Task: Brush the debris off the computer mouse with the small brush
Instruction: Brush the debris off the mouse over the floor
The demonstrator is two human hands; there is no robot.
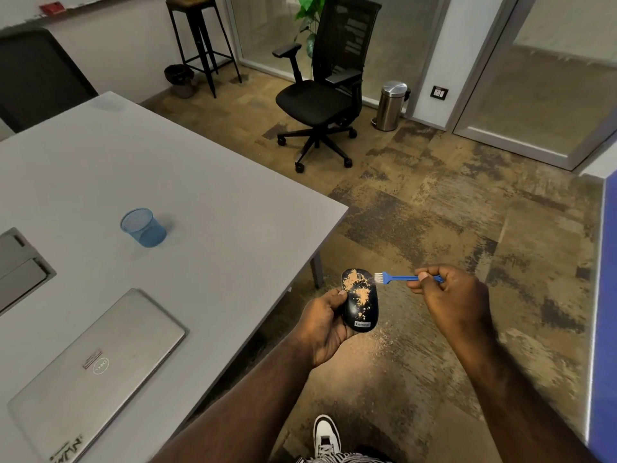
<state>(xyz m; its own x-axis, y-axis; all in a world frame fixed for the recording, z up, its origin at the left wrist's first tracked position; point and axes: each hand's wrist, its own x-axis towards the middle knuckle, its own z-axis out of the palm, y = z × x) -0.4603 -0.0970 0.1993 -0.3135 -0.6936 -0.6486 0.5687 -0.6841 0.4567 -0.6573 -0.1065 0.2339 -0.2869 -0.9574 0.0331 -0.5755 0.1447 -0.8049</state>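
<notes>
My left hand grips a black computer mouse from its left side and underneath, holding it over the floor just past the table's corner. Tan debris is scattered over the mouse's top. My right hand pinches the handle of a small blue brush. Its white bristles point down at the mouse's upper right edge, touching or nearly touching it.
The grey table on the left carries a blue mesh cup and a closed silver laptop. A black office chair, a steel bin and a stool stand beyond. Fallen tan dust speckles the carpet below the mouse.
</notes>
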